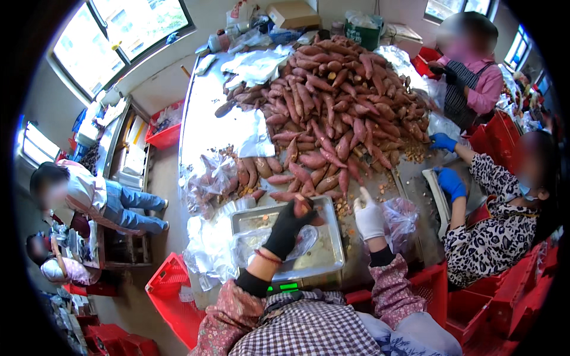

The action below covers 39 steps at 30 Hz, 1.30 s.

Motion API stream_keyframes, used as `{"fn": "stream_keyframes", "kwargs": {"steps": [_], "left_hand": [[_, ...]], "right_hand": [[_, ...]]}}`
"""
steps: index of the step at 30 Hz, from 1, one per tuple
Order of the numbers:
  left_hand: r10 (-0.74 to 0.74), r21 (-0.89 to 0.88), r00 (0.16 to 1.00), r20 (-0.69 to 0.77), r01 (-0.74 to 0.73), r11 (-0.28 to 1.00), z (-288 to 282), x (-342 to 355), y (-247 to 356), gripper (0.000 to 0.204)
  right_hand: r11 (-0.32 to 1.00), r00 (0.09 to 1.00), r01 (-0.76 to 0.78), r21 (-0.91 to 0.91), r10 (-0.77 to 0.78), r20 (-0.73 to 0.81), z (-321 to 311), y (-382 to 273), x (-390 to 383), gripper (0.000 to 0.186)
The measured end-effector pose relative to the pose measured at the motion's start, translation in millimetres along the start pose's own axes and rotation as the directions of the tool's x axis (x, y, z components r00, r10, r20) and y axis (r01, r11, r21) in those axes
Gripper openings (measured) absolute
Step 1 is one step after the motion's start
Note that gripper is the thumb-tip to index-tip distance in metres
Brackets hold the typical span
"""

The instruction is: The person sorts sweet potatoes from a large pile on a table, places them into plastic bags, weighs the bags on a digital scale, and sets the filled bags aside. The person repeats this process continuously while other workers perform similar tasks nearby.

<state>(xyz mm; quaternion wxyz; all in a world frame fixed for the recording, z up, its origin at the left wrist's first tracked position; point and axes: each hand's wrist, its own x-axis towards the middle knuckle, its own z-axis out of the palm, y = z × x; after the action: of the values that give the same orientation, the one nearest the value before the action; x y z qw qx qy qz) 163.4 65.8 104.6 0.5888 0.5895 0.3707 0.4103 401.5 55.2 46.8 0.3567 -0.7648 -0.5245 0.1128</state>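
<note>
Steel tabletop (205,118) heaped with sweet potatoes (332,101). Left hand (291,228) grips sweet potato (303,206) over scale tray (332,249); right hand (368,216) open beside tray.

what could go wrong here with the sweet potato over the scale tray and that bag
1. The left hand holds a sweet potato above the metal tray; the clear bag on the tray looks limp, so the potato might miss its mouth.
2. The pile of sweet potatoes is steep and close to the tray; the right hand at its foot may set some rolling.
3. Loose bags at the table edge could slide off.
</note>
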Motion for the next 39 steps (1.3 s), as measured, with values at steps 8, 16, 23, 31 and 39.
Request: {"fn": "stream_keyframes", "kwargs": {"steps": [8, 16, 23, 31, 39], "left_hand": [[-0.458, -0.969, 0.874, 0.165, 0.230, 0.089, -7, 5, -31, 0.039], [-0.371, -0.890, 0.920, -0.127, 0.060, 0.452, -42, -7, -1, 0.036], [-0.354, 0.820, 0.930, 0.100, 0.125, 0.559, -101, -55, -45, 0.045], [-0.292, 0.839, 0.955, 0.059, 0.111, 0.532, -94, -49, -63, 0.055], [-0.142, 0.339, 0.983, -0.120, 0.175, 0.924, -63, -35, -16, 0.025]], "right_hand": [[0.914, 0.948, 0.262, 0.309, -0.304, 0.095, -5, -76, -43, 0.054], [0.998, 0.955, -0.052, -0.024, 0.057, 0.291, 44, 9, -1, 0.033], [0.963, 0.942, -0.094, -0.253, 0.169, 0.291, 74, 26, 63, 0.033], [0.940, 0.925, -0.236, -0.247, 0.295, 0.238, 122, 58, 82, 0.036], [-0.045, 0.494, -0.869, 0.493, -0.143, 0.858, 7, 30, 24, 0.043]]}}
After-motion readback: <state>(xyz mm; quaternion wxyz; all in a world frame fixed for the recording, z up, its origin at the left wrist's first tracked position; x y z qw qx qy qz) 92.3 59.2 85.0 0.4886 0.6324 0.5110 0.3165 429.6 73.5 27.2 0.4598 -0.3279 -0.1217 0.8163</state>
